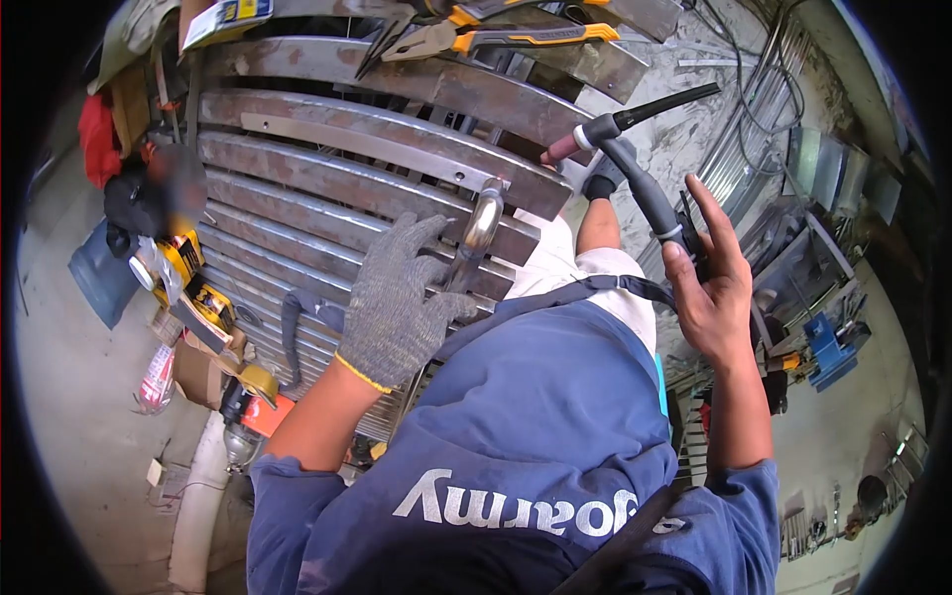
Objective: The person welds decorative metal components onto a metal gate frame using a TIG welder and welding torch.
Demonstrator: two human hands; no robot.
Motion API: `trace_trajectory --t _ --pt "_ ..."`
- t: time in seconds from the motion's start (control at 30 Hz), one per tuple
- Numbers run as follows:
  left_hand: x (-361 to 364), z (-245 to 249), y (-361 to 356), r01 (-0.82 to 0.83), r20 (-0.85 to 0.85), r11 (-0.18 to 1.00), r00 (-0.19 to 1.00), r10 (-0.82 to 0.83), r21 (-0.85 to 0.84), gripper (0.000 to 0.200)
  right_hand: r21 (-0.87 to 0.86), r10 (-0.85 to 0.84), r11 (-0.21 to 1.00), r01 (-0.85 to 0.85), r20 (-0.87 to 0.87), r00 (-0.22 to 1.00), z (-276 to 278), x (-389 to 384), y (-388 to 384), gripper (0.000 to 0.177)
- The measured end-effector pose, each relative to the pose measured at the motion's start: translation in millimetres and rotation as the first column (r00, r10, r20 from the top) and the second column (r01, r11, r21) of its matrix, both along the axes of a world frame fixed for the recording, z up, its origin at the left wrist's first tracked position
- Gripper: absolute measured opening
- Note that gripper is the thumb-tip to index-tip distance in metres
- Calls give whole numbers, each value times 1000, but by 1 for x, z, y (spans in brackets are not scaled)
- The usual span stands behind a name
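Observation:
A grey knitted glove covers my left hand [397, 297], which rests on the slatted metal bench [297, 169] with its fingers around the lower part of a bent shiny metal tube [483, 223]. That tube stands at the end of a flat metal strip with small holes [367, 149]. My bare right hand [716, 288] holds a black welding torch [640, 183] by its handle, thumb and fingers around it, index finger raised. The torch's pink nozzle [562, 148] points left, near the right end of the slats, apart from the tube.
Pliers with orange and black handles [535, 37] lie on the far slats. Yellow power tools [183, 260] and a cardboard box [203, 369] are at the left. Metal bars [739, 124] and a blue clamp-like tool [831, 349] lie at the right.

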State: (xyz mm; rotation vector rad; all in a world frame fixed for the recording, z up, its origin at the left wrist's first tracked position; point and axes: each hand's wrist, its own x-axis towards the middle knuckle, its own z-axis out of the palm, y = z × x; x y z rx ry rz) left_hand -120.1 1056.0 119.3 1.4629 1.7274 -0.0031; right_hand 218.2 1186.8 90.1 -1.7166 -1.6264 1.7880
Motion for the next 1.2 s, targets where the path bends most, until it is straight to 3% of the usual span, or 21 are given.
trace_trajectory --t 0.2,0.23,0.5,0.67,0.87,1.0,1.13,1.2 --pt "1 1 13 43 12 998 999 -43 -45 45 -26 -56 998 54 -77 995 -18 19 -5 63" --pt "1 1 13 51 10 998 999 -50 -44 45 44 -52 997 57 -107 993 -25 21 -9 63" --pt "2 0 16 62 6 994 998 -62 -95 46 60 22 998 -10 -194 981 -37 14 -8 63" --pt "4 3 12 1 21 997 1000 0 -79 45 127 85 990 -68 -130 988 -22 4 0 63" --pt "12 4 0 37 -46 998 998 -39 -48 40 199 177 965 -170 -16 984 19 1 15 64" --pt "50 2 -25 -162 -204 976 960 190 144 47 123 209 970 -211 26 978 33 5 24 65" --pt "66 -2 -32 -55 -369 942 911 184 332 48 164 262 951 -262 22 965 24 2 26 63" --pt "69 -5 -35 -135 -343 940 907 244 313 45 214 280 938 -274 2 960 16 -1 24 62"
